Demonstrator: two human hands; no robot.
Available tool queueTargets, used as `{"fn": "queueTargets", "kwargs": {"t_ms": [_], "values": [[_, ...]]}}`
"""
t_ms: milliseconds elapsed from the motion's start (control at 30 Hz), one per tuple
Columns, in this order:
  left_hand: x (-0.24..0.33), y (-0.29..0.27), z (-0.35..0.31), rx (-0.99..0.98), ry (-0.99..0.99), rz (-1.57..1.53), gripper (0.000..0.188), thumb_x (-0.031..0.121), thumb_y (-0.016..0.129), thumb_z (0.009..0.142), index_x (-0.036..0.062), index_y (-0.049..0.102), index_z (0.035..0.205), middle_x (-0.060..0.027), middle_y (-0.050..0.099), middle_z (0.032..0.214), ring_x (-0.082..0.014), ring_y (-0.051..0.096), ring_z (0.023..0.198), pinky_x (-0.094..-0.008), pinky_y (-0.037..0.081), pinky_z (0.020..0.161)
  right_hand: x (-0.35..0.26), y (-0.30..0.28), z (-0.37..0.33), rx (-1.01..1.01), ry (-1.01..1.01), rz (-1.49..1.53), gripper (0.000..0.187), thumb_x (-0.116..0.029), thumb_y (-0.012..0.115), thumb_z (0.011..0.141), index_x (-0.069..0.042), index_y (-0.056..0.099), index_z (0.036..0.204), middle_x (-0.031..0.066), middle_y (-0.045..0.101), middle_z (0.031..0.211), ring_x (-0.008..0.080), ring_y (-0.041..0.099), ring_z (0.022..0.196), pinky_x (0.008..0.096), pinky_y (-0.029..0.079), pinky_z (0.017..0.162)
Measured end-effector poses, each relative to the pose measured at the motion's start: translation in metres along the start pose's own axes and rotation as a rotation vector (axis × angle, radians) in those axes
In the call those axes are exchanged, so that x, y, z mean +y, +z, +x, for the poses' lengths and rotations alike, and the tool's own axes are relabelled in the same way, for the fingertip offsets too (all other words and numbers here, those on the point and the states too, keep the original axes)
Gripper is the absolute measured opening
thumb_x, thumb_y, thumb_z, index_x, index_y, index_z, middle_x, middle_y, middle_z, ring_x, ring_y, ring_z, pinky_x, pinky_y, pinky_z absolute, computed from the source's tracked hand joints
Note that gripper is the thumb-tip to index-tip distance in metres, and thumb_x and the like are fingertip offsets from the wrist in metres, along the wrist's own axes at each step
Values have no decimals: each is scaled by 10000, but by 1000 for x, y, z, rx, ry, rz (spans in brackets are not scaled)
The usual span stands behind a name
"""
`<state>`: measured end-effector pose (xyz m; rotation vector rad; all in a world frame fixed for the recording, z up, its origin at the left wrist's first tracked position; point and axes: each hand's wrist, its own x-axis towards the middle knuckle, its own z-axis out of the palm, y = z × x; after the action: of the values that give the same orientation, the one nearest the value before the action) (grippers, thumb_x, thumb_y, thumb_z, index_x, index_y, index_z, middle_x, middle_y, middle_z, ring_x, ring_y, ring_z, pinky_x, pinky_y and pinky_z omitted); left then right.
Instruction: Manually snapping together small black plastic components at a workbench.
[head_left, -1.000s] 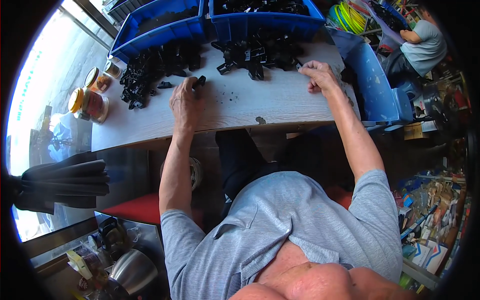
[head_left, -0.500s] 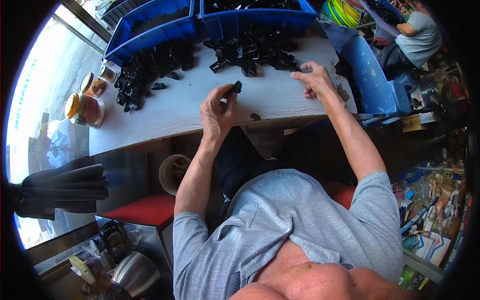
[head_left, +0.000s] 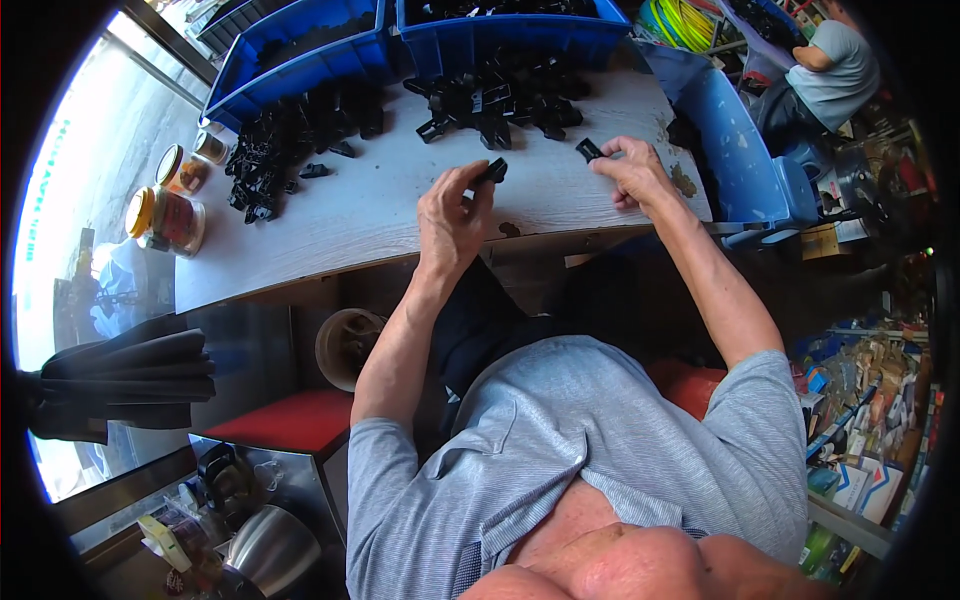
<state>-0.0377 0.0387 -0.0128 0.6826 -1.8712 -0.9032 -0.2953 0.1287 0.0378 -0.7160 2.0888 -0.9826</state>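
Note:
Over the near part of the white table [head_left: 380, 215], my left hand [head_left: 453, 215] is closed on a small black plastic part [head_left: 493, 172], which sticks out past the fingertips. To its right, my right hand [head_left: 637, 172] pinches another black plastic part [head_left: 589, 150] between thumb and fingers. The two parts are apart, several finger widths between them. Beyond my hands lies a loose pile of similar black parts [head_left: 495, 100]. A second pile [head_left: 265, 160] spreads over the table's left side, with a few stray pieces at its edge. The parts' exact kind is too small to tell.
Two blue bins [head_left: 515, 40] with black pieces stand along the far edge. A lighter blue tub [head_left: 745, 150] adjoins the table's right end. Lidded jars [head_left: 178, 220] line the left edge. A bucket [head_left: 345, 348] is below the table. Another person [head_left: 830, 75] sits at far right.
My right hand has drawn a black part away from the pile's right end, toward me. My left hand has shifted slightly right, still holding its part.

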Motion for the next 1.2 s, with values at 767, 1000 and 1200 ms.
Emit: {"fn": "queueTargets", "kwargs": {"t_ms": [767, 1000, 1200], "values": [[-6, 45, 33, -373, 425, 282, 390, 4, 698, 822, 75, 706, 1205, -131, 685, 1130, -318, 696, 960, -387, 585, 833, 1, 30, -13, -255, -192, -91, 324, -106, 686, 862, -36, 658, 1178, 14, 566, 580, 98, 500, 394, 244, 393, 352], [-1, 44, 19, -389, 480, 447, 435, 59, 697, 836, 65, 673, 1270, -118, 677, 1212, -322, 661, 1096, -410, 526, 986, -4, 28, -16, -300, -196, -70, 266, -86, 671, 861, -32, 665, 1121, -2, 557, 571, 90, 494, 387, 242, 386, 345], [-1, 43, 14, -318, 460, 478, 388, 76, 674, 858, 61, 675, 1246, -132, 668, 1236, -325, 648, 1123, -445, 506, 1019, 5, 26, -11, -304, -217, -36, 255, -131, 715, 853, -29, 665, 1081, -16, 551, 571, 82, 486, 387, 247, 386, 348]]}}
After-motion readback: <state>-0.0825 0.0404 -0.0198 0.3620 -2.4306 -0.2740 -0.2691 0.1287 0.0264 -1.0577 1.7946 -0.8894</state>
